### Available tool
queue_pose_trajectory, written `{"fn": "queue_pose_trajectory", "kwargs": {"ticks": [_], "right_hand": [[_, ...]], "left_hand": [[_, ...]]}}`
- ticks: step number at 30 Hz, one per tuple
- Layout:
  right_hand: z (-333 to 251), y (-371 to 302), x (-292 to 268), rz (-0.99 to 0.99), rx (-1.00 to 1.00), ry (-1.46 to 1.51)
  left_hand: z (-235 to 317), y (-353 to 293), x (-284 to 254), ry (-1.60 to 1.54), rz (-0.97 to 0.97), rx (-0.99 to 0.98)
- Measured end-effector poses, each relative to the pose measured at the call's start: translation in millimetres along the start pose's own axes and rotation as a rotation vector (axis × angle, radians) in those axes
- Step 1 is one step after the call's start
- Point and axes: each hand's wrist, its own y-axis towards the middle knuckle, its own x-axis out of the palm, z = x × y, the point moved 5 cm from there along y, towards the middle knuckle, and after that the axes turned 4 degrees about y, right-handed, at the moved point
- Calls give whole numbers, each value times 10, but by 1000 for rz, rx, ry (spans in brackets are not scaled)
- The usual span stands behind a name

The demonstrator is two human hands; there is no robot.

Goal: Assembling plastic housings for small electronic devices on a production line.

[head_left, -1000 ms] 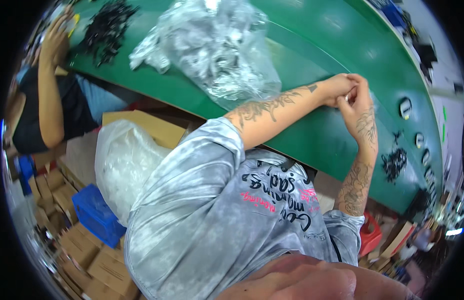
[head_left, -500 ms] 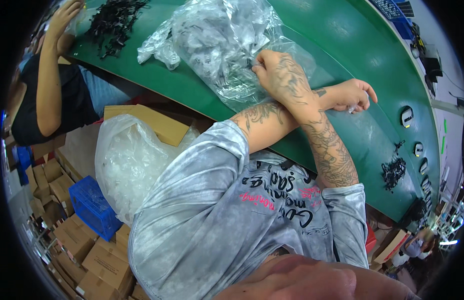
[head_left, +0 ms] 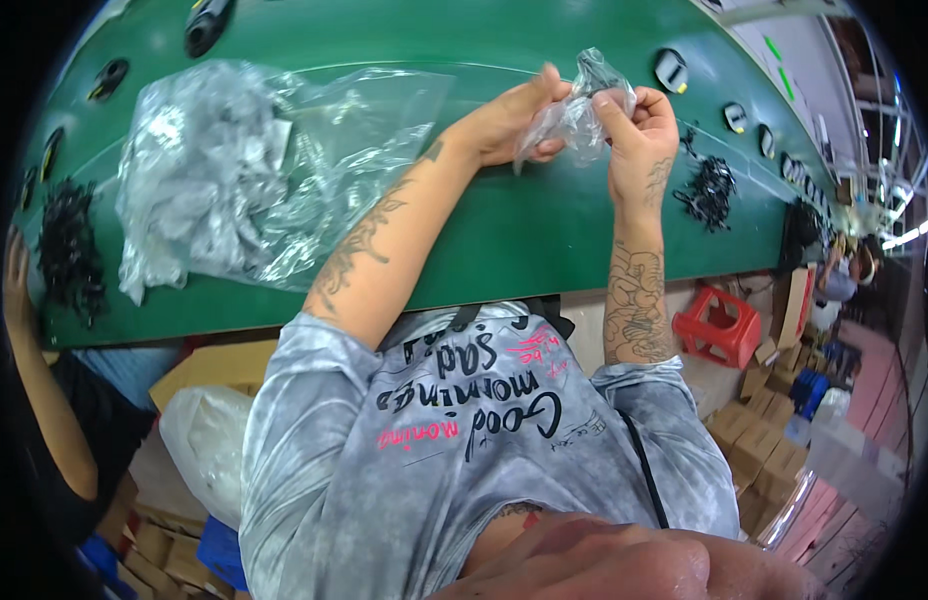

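Observation:
Both hands are raised over the green table around a small clear plastic bag [head_left: 584, 115]. My right hand [head_left: 644, 125] pinches its right side between thumb and bent fingers. From the left, my left hand [head_left: 514, 118] holds the bag's other side, thumb pointing up and fingertips partly behind the film. Something greyish shows through the bag's upper part, too unclear to name. Left of my forearm lies a large clear bag [head_left: 204, 170] full of crumpled plastic bags, its loose open end spread toward my left arm.
Black small parts are heaped right [head_left: 711, 190] and left [head_left: 72, 245] on the green table [head_left: 464, 240]. Dark oval devices [head_left: 671, 70] line its far side. A co-worker's arm [head_left: 44, 390] is at left. A red stool [head_left: 719, 325] and cartons [head_left: 764, 430] stand below right.
My arms have uncrossed. My right hand has left the large bag and come right; both hands now hold a small bag. My view has turned, so the large bag appears farther left.

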Motion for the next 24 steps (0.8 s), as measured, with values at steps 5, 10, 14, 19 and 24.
{"fn": "queue_pose_trajectory", "kwargs": {"ticks": [5, 10, 14, 19, 24], "right_hand": [[159, -25, -407, 134, -53, 95], [17, 102, -773, 183, -11, 264], [-68, 17, -644, 51, 74, -25], [66, 32, -646, -71, 214, -262], [-253, 172, -1343, 193, -123, -562]], "left_hand": [[-125, 54, -63, 552, 197, -79], [-140, 40, -3, 571, 179, -118], [-164, 16, -64, 635, 168, -102], [-201, 2, -74, 615, 130, -55], [-178, 88, -4, 524, 146, -51]]}}
